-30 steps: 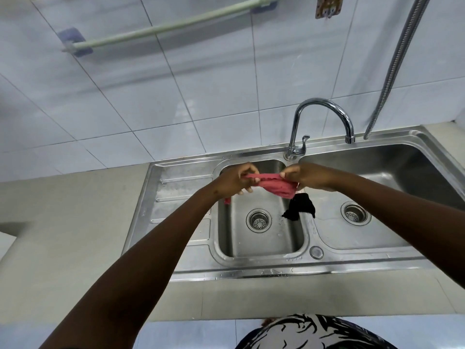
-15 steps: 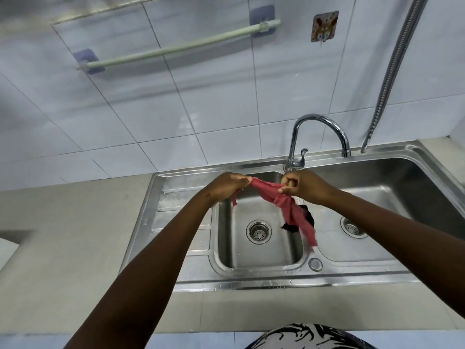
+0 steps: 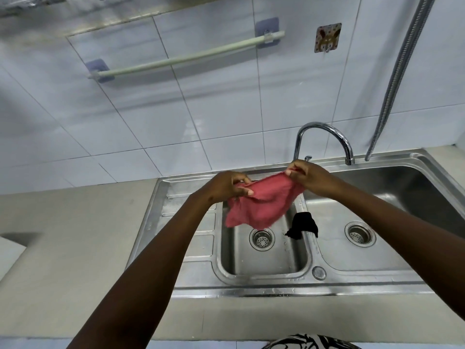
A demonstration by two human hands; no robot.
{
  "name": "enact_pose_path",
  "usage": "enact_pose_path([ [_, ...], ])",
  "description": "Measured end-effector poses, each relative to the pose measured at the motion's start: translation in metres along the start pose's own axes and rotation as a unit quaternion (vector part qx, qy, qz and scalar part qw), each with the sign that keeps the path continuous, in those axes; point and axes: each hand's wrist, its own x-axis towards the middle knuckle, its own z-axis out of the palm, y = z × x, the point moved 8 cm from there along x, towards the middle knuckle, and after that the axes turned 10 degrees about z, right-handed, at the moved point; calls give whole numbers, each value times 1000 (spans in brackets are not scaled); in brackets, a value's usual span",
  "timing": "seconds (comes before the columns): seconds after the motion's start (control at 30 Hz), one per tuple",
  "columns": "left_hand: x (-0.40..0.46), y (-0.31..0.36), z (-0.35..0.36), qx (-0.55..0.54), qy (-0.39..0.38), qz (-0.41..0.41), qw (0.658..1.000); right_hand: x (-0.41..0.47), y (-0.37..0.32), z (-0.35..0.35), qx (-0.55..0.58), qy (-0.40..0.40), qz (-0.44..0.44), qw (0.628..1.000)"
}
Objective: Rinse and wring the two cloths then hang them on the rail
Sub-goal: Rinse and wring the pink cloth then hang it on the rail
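The red cloth (image 3: 261, 204), a twisted strip half a second ago, is now spread open between both hands over the left sink (image 3: 264, 258). The left hand (image 3: 227, 186) and right hand (image 3: 308, 178) each have fingers clamped on its top edge. The black cloth (image 3: 303, 225) still drapes over the divider. The rail (image 3: 186, 57) shows fully now.

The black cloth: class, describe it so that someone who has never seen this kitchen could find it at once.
Start at the steel double sink set in the counter under the curved tap. On the ridge dividing its two basins lies the black cloth, small, crumpled and draped over that ridge. Unlike the red cloth, which is stretched between the left hand and right hand, no hand touches it.
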Motion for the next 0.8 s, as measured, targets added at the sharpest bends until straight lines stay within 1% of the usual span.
enact_pose_path([
  [0.07, -2, -4, -1, 54, -26, -6, 998, 0, -1, 1, -57, -33, -6, 998],
  [0.13, -6, -10, 0, 68, -38, -31, 996, -4, -4, 3, -133, -59, -23, 989],
  [0.2, -9, -15, 2, 97, -50, -49, 993, -8, -7, 6, -176, -86, -39, 980],
  [0.27, -9, -16, 0, 113, -28, -40, 992, -10, -7, 2, -195, -96, -41, 975],
  [0.33, -10, -6, -7, 86, 29, -2, 996, -10, -10, -9, -199, -63, -46, 977],
  [0.4, -10, 4, -12, 64, 77, 28, 995, -11, -15, -26, -160, 31, -63, 985],
  [0.43, -11, 5, -14, 51, 92, 25, 994, -13, -16, -34, -136, 79, -71, 985],
  [0.47, -10, 4, -15, 43, 96, 19, 994, -15, -16, -36, -126, 106, -75, 984],
  [0.5, -10, 2, -12, 48, 80, 7, 996, -14, -12, -32, -139, 102, -66, 983],
  [0.53, -9, -3, -6, 61, 42, -14, 997, -13, -6, -22, -171, 75, -50, 981],
  [0.57, -8, -11, 0, 104, 4, -38, 994, -11, 0, -14, -206, 52, -38, 976],
  [0.6, -7, -17, 1, 151, -2, -53, 987, -11, 3, -9, -225, 52, -38, 972],
  [0.63, -6, -20, -4, 205, 32, -61, 976, -11, 3, -8, -223, 72, -49, 971],
  [0.67, -8, -20, -12, 235, 91, -64, 966, -13, 1, -9, -213, 91, -60, 971],
  [0.7, -12, -19, -18, 247, 133, -68, 957, -14, 0, -8, -206, 95, -64, 972],
  [0.73, -13, -18, -17, 261, 138, -70, 953, -15, 1, -5, -208, 83, -60, 973],
  [0.8, -14, -23, -8, 276, 112, -85, 951, -14, 4, 2, -227, 58, -48, 971],
])
